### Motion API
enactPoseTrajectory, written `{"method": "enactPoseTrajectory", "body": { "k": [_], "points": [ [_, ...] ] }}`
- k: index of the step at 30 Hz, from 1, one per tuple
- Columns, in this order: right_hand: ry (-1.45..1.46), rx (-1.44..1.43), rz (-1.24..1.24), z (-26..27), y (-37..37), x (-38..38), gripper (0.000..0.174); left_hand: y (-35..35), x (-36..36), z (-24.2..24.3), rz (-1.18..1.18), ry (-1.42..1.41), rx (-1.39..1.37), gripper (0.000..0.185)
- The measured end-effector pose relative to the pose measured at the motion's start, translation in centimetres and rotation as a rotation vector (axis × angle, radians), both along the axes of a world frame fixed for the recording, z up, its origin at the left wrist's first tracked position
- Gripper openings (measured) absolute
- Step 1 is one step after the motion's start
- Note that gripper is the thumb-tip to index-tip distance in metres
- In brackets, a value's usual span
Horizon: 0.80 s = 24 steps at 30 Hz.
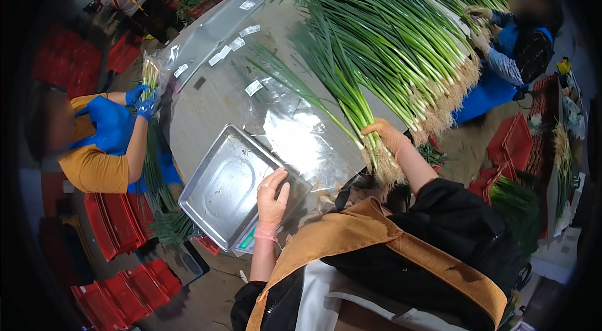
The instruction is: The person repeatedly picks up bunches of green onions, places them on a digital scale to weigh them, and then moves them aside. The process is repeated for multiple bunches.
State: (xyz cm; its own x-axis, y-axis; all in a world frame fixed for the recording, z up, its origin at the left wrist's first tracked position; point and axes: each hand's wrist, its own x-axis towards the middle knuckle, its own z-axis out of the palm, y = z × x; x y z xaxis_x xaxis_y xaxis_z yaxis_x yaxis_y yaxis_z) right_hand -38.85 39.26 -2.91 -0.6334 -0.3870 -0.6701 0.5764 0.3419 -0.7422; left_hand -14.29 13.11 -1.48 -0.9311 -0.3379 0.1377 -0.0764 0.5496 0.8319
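Note:
My right hand [386, 135], in a thin pale glove, grips a bunch of green onions [347, 96] just above their shaggy roots. One thin green onion [324, 107] splays away from that bunch to the left. My left hand [273, 193], gloved too, rests with fingers apart at the right edge of a metal tray [221, 185]. The tray holds only small scraps and sits on a scale [246, 240], whose green display is partly covered by it. Beyond my right hand lies a large pile of green onions [390, 44], roots toward the right.
Clear plastic bags [216, 30] with several printed labels [254, 88] lie across the table [197, 110]. On the left, a person in blue gloves [146, 104] holds bagged green onions [151, 72]. Another person's hands [479, 30] work at the right. Red crates [115, 223] stand on the floor.

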Motion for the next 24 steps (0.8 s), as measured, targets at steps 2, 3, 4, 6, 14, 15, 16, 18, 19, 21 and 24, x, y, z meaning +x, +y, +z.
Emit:
{"method": "enactPoseTrajectory", "body": {
  "k": [2, 3, 4, 6, 14, 15, 16, 18, 19, 21, 24],
  "points": [
    [-0.022, 0.05, -0.103, 0.7, -0.5, 0.6, 0.056, 0.4, -0.5, 0.2, -0.011, 0.002, 0.061, 0.024],
    [-0.046, 0.102, -0.139, 1.0, -0.6, 0.7, 0.053, 0.7, -0.9, 0.3, -0.017, -0.029, 0.101, 0.024],
    [-0.206, -0.227, -0.184, 1.3, -0.7, 0.7, 0.045, 1.1, -1.5, 0.5, -0.022, -0.051, 0.139, 0.024],
    [-0.231, -0.35, -0.181, 1.8, -0.9, 0.5, 0.047, 2.4, -3.3, 1.0, -0.04, -0.146, 0.281, 0.028],
    [-0.5, -0.641, -0.194, -0.3, -4.1, 3.8, 0.039, 9.7, -10.1, 1.0, -0.201, -0.347, 0.572, 0.068],
    [-0.396, -0.592, -0.219, -0.4, -4.3, 4.3, 0.039, 10.2, -10.3, 1.0, -0.222, -0.358, 0.39, 0.069],
    [-0.478, -0.597, -0.239, -0.4, -4.3, 4.7, 0.031, 10.5, -10.3, 1.1, -0.265, -0.498, 0.206, 0.068],
    [-0.532, -0.586, -0.244, 0.1, -4.1, 4.8, 0.026, 10.6, -10.2, 1.7, -0.277, -0.396, -0.101, 0.062],
    [-0.514, -0.58, -0.215, 0.6, -4.0, 4.6, 0.029, 10.5, -10.0, 2.2, -0.295, -0.434, -0.229, 0.059],
    [-0.489, -0.572, -0.137, 2.0, -4.0, 3.8, 0.036, 9.0, -10.0, 3.2, -0.442, -0.305, -0.054, 0.052],
    [-0.446, -0.619, -0.044, 4.6, -4.3, 3.2, 0.049, 5.8, -9.1, 4.2, -0.214, -0.193, 0.572, 0.042]
  ]
}}
